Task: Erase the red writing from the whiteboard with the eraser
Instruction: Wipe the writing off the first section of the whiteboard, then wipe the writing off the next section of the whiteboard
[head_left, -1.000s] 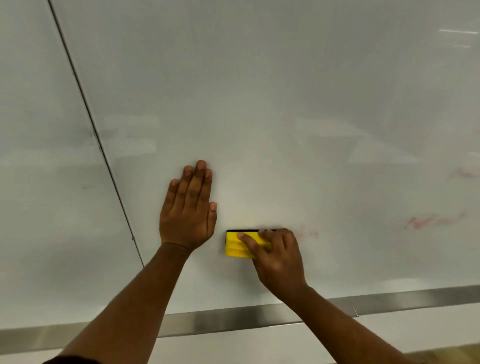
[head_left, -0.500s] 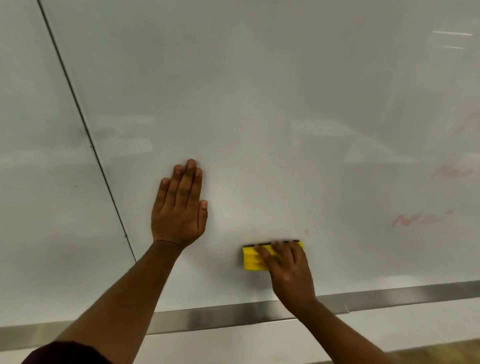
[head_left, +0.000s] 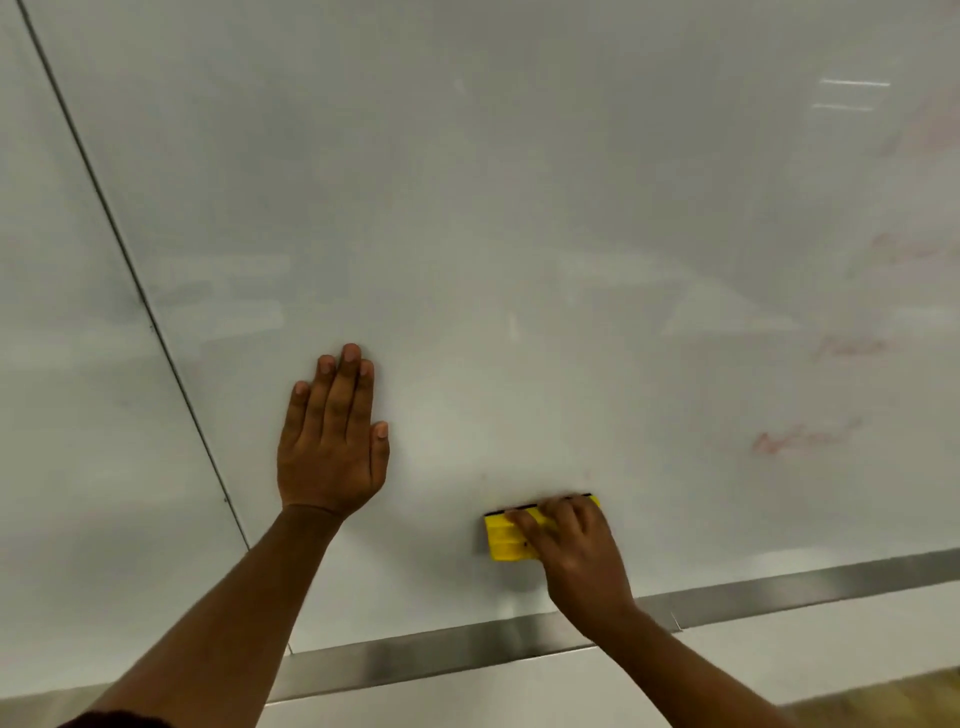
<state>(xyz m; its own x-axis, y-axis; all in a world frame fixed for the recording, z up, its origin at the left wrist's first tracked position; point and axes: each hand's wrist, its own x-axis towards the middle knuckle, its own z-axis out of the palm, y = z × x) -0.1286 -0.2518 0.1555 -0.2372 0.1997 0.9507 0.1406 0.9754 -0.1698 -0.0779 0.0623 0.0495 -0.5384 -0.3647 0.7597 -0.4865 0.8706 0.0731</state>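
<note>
The right hand (head_left: 576, 551) gripped the yellow eraser (head_left: 506, 538) against the whiteboard (head_left: 519, 208); faint red writing (head_left: 800, 441) lay up-right of it, probably wanting firm, flat strokes. The left hand (head_left: 332, 441) pressed flat, fingers straight.

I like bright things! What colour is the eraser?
Yellow, with a thin black strip on top; the eraser shows in the head view.

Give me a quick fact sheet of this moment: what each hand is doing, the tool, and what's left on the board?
left hand: flat on the whiteboard, fingers straight
right hand: grips the yellow eraser against the board
red writing: faint smeared marks to the right of the eraser, more near the right edge
metal rail: runs along the board's bottom edge
</note>
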